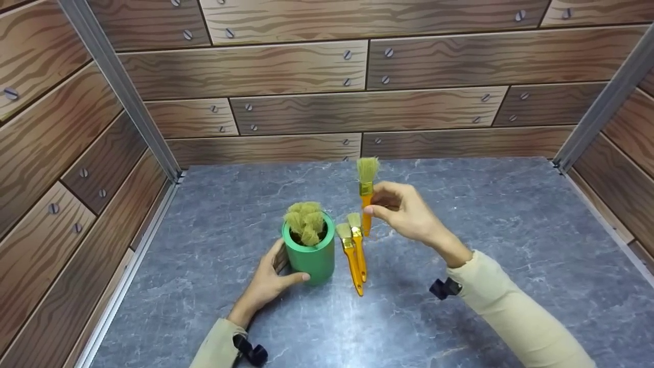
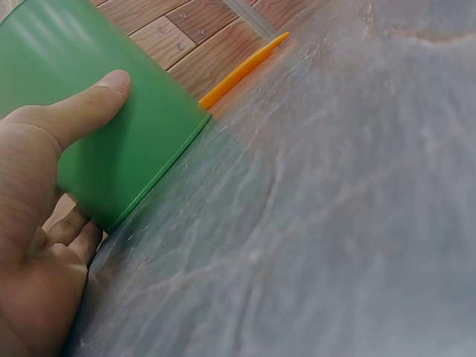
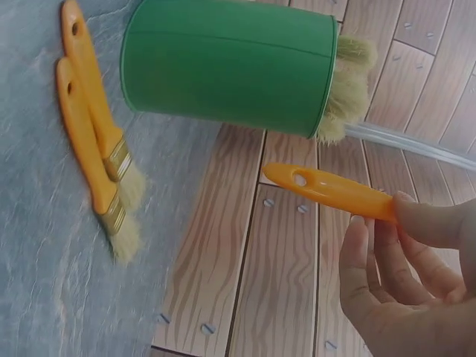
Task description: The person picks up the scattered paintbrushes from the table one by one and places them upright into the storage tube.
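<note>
A green cylindrical cup (image 1: 309,263) stands upright on the table, with several brushes (image 1: 305,221) in it, bristles up. My left hand (image 1: 271,276) grips the cup's left side low down, its thumb (image 2: 100,104) across the front. Right of the cup, my right hand (image 1: 403,209) pinches a paintbrush (image 1: 367,197) by its orange handle, bristles up and handle end down, raised above the table. Two more paintbrushes with orange handles (image 1: 353,263) lie side by side on the table between cup and right hand; their bristles point away from me.
The grey marbled tabletop (image 1: 230,204) is bordered by wood-patterned walls (image 1: 296,66) at the back and both sides. Metal profiles (image 1: 122,87) run up the back corners. A black wrist mount (image 1: 444,289) sits on the right sleeve, another (image 1: 250,351) on the left.
</note>
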A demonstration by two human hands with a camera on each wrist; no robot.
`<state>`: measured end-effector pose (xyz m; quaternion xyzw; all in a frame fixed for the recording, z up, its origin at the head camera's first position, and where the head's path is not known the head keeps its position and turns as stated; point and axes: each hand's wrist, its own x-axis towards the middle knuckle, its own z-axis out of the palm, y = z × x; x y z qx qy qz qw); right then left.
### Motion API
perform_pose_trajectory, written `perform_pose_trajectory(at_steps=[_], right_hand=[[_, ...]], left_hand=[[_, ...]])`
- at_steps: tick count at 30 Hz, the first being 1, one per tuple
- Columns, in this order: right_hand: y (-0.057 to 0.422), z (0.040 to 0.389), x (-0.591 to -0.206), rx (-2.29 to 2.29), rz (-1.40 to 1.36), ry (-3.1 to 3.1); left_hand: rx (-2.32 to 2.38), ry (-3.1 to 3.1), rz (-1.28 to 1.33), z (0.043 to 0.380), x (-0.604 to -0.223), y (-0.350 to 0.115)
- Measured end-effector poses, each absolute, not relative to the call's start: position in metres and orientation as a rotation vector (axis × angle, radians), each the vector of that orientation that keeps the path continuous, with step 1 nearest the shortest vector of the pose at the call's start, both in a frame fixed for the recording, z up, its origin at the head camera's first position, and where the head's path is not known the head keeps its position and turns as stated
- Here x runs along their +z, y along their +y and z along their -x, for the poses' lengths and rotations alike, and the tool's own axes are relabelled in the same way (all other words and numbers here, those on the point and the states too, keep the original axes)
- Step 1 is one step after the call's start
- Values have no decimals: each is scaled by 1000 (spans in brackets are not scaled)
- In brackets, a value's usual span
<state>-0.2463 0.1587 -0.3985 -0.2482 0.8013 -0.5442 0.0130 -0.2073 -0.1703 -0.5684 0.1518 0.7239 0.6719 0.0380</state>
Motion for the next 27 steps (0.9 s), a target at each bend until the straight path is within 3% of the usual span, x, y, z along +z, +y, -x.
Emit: perform_pose_trajectory(at_steps=[27], right_hand=[[108,237,-379,-1799,1080,2321]], left_hand=[[2051,2216,-468,207,-568,-171]])
